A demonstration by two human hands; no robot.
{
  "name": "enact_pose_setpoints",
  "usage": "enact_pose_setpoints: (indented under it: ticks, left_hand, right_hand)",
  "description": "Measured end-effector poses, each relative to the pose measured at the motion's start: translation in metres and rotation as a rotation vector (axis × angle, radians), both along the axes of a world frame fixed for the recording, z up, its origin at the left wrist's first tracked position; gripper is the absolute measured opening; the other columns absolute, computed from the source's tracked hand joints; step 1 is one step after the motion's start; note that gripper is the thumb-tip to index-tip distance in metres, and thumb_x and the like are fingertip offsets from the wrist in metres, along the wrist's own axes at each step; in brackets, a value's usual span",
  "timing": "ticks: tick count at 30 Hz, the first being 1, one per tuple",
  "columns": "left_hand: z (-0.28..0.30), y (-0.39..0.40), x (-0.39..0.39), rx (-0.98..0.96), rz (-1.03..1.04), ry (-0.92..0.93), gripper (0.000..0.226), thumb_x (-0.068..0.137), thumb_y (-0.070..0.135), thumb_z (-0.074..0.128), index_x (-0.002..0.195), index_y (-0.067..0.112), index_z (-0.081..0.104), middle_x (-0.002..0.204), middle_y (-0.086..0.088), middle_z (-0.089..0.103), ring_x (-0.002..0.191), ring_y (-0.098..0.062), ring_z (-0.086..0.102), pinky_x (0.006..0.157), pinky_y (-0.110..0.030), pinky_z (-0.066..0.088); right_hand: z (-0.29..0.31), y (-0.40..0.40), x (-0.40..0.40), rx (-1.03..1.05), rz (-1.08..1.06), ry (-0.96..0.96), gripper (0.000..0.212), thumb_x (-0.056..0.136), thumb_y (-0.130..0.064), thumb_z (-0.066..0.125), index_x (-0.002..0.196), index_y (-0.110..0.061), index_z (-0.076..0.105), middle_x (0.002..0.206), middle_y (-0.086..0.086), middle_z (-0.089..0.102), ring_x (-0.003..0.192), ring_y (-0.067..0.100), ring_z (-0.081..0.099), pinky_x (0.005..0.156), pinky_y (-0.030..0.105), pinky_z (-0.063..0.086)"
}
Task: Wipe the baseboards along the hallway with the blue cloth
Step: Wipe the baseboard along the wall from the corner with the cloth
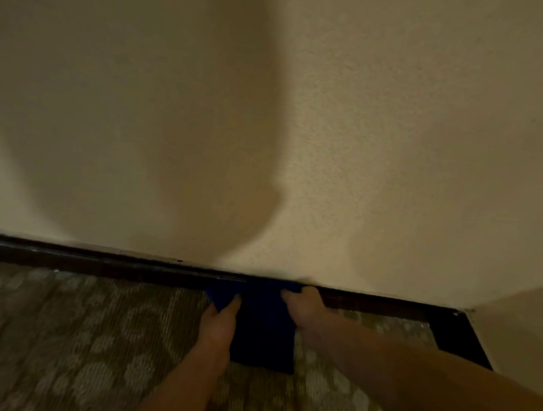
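Blue cloth (264,328) draped over the dark baseboard (101,263) at the foot of the beige wall (362,147), lower edge trailing onto the patterned carpet (81,336); left hand (220,321) pinching the cloth's left edge, grip clenched on the fabric; right hand (305,309) curled over the cloth's upper right corner against the baseboard, grasping it; wall corner just right; broad shadow across the wall's left half.

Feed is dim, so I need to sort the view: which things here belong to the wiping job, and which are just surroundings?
Job: blue cloth, dark baseboard, left hand and right hand, both gripping the cloth at the baseboard.

Surroundings: textured wall, patterned carpet, side wall at the corner.
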State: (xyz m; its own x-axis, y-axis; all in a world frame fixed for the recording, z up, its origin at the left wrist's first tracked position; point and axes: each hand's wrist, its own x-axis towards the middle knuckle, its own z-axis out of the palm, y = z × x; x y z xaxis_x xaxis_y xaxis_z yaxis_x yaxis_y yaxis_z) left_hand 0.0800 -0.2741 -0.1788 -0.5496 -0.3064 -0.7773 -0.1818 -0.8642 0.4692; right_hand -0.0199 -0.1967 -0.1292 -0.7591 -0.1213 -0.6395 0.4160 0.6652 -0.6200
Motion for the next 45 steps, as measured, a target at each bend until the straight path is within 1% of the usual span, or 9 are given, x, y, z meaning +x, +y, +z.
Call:
enact_pose_setpoints:
  ticks: [9,16,21,27,31,35,38,41,45]
  left_hand:
    - [0.007,0.007,-0.003,-0.072,0.065,-0.062,0.035,0.091,0.025,0.067,0.126,0.021,0.061,0.119,-0.009,0.066,0.103,-0.036,0.064,0.095,-0.056,0.051]
    - [0.017,0.001,0.001,-0.245,0.188,-0.073,0.023,0.093,0.023,0.063,0.115,0.020,0.060,0.099,-0.001,0.066,0.092,-0.030,0.063,0.093,-0.048,0.051]
    - [0.018,0.002,-0.001,-0.214,0.069,-0.047,0.028,0.091,0.025,0.066,0.119,0.021,0.061,0.108,-0.005,0.067,0.098,-0.031,0.064,0.095,-0.050,0.052]
    - [0.014,-0.005,0.003,-0.202,0.232,-0.135,0.034,0.097,0.023,0.058,0.130,0.015,0.056,0.103,-0.005,0.060,0.097,-0.032,0.059,0.099,-0.052,0.048]
    - [0.013,-0.007,0.004,-0.188,0.087,-0.102,0.021,0.094,0.025,0.063,0.114,0.022,0.060,0.101,-0.005,0.066,0.099,-0.033,0.063,0.094,-0.051,0.052]
    - [0.009,-0.008,0.005,-0.211,-0.016,-0.081,0.024,0.092,0.025,0.065,0.116,0.020,0.064,0.107,-0.010,0.070,0.097,-0.034,0.067,0.089,-0.049,0.055]
    - [0.003,-0.009,0.008,-0.243,0.116,-0.145,0.030,0.096,0.028,0.059,0.126,0.022,0.059,0.114,-0.006,0.065,0.102,-0.032,0.063,0.095,-0.052,0.052]
    - [-0.001,-0.007,0.007,-0.233,0.159,-0.189,0.040,0.098,0.032,0.056,0.137,0.024,0.052,0.118,-0.003,0.061,0.107,-0.030,0.060,0.101,-0.051,0.048]
    - [0.006,0.003,-0.006,-0.287,-0.174,-0.090,0.029,0.096,0.030,0.060,0.121,0.018,0.064,0.110,-0.003,0.068,0.101,-0.026,0.065,0.096,-0.046,0.053]
  right_hand:
    - [-0.019,0.015,-0.006,-0.097,-0.126,0.070,0.036,0.092,-0.030,0.058,0.120,-0.007,0.056,0.112,0.011,0.063,0.099,0.029,0.062,0.090,0.048,0.054]
    - [-0.027,-0.014,0.025,-0.225,-0.478,0.070,0.016,0.095,-0.020,0.057,0.104,-0.008,0.054,0.098,0.011,0.061,0.089,0.029,0.060,0.078,0.039,0.052]
    - [-0.028,0.007,0.010,-0.189,-0.444,0.204,0.012,0.092,-0.018,0.061,0.088,-0.007,0.060,0.089,0.013,0.064,0.076,0.025,0.059,0.067,0.035,0.047]
    - [-0.042,-0.020,0.026,-0.209,-0.336,0.097,0.016,0.091,-0.022,0.061,0.096,-0.006,0.062,0.097,0.015,0.066,0.087,0.031,0.064,0.080,0.044,0.057]
    - [-0.043,-0.004,0.019,-0.237,-0.416,0.190,0.016,0.091,-0.022,0.061,0.088,-0.007,0.061,0.092,0.016,0.066,0.080,0.030,0.063,0.070,0.040,0.053]
    - [-0.040,-0.015,0.023,-0.207,-0.567,0.285,0.024,0.094,-0.024,0.058,0.108,-0.004,0.057,0.089,0.006,0.059,0.075,0.020,0.055,0.069,0.034,0.049]
    - [-0.037,-0.033,0.034,-0.166,-0.432,0.268,0.032,0.095,-0.024,0.056,0.123,-0.010,0.052,0.082,-0.006,0.049,0.076,0.015,0.051,0.072,0.031,0.046]
    - [-0.038,-0.022,0.033,-0.176,-0.296,0.206,0.030,0.092,-0.024,0.059,0.117,-0.007,0.057,0.101,0.005,0.063,0.090,0.021,0.060,0.081,0.038,0.054]
    - [-0.040,0.015,0.007,-0.095,-0.563,0.255,0.013,0.095,-0.020,0.056,0.104,-0.009,0.056,0.096,0.010,0.062,0.085,0.027,0.060,0.079,0.041,0.053]
